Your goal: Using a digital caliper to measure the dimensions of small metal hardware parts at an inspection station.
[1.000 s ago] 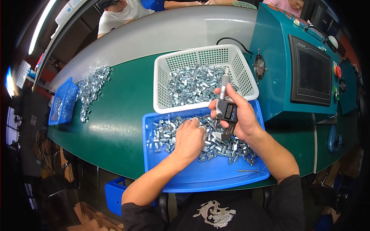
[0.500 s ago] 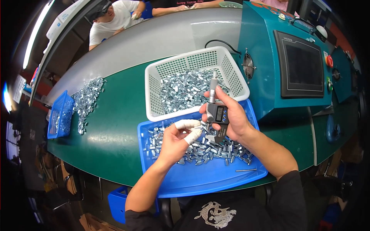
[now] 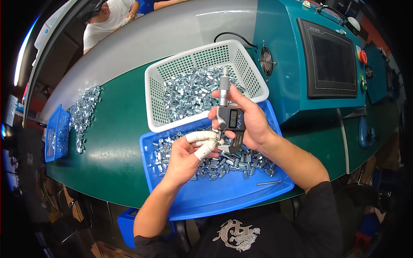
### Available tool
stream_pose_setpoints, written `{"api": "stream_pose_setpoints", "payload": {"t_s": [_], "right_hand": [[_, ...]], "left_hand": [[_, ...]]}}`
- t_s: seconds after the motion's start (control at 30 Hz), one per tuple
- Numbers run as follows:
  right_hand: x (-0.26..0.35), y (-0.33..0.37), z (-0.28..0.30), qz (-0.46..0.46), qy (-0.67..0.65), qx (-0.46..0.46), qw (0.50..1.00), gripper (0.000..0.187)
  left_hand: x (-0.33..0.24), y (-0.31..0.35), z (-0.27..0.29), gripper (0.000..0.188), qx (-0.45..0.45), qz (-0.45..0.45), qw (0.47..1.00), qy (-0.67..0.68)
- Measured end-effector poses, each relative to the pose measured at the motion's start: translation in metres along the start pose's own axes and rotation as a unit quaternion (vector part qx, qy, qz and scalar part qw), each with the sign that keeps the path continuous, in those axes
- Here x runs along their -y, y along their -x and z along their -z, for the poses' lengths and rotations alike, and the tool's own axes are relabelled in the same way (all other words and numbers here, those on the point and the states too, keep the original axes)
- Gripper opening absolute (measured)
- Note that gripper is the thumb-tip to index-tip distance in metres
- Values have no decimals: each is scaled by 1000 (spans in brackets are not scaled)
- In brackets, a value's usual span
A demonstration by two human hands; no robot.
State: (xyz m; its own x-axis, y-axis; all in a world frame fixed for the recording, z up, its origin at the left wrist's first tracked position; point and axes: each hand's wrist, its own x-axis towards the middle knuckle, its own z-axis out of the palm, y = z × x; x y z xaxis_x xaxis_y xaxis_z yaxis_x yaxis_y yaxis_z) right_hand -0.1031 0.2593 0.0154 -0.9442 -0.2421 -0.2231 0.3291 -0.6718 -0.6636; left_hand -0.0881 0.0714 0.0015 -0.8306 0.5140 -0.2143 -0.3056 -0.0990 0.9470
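My right hand is wrapped round a digital micrometer, its thimble pointing away from me and its C-shaped frame toward me. White finger cots cover the thumb and forefinger of my left hand. Those two fingers pinch a small metal piece at the micrometer's jaws; it is mostly hidden by the fingertips. Both hands are above a blue tray holding many loose, shiny metal hex pieces. Beyond it, a white plastic basket holds a heap of similar pieces.
A metal pin lies in the tray's right front. On the left are a pile of metal pieces and a small blue basket. A teal machine with a screen stands at right. A person sits across the table.
The view has shifted, so the scene sits further left and higher. My left fingertips have come closer to the micrometer's jaws. My right hand keeps its hold on the micrometer.
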Motion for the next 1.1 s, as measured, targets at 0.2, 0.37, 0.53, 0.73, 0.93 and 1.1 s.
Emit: {"api": "stream_pose_setpoints", "payload": {"t_s": [0.2, 0.37, 0.53, 0.73, 0.93, 1.1], "right_hand": [[-1, -2, 4, 6, 7, 8, 1000, 44], [0, -3, 2, 16, 27, 3, 999, 37], [-1, -2, 1, 21, 35, 1, 999, 35], [-1, -2, 2, 20, 34, 4, 999, 34], [-1, -4, 5, 22, 46, 4, 999, 36], [-2, -4, 7, 20, 29, 26, 999, 38]], "left_hand": [[-2, 1, -3, 25, -10, 3, 1000, 3], [-2, 2, -4, 25, -10, -9, 1000, 13], [-2, 2, -3, 24, -11, -13, 1000, 9], [-1, 2, -3, 23, -11, -13, 1000, 7], [4, -1, -1, 22, -10, -22, 1000, -12], [4, 1, 1, 21, -39, -33, 995, -83]]}}
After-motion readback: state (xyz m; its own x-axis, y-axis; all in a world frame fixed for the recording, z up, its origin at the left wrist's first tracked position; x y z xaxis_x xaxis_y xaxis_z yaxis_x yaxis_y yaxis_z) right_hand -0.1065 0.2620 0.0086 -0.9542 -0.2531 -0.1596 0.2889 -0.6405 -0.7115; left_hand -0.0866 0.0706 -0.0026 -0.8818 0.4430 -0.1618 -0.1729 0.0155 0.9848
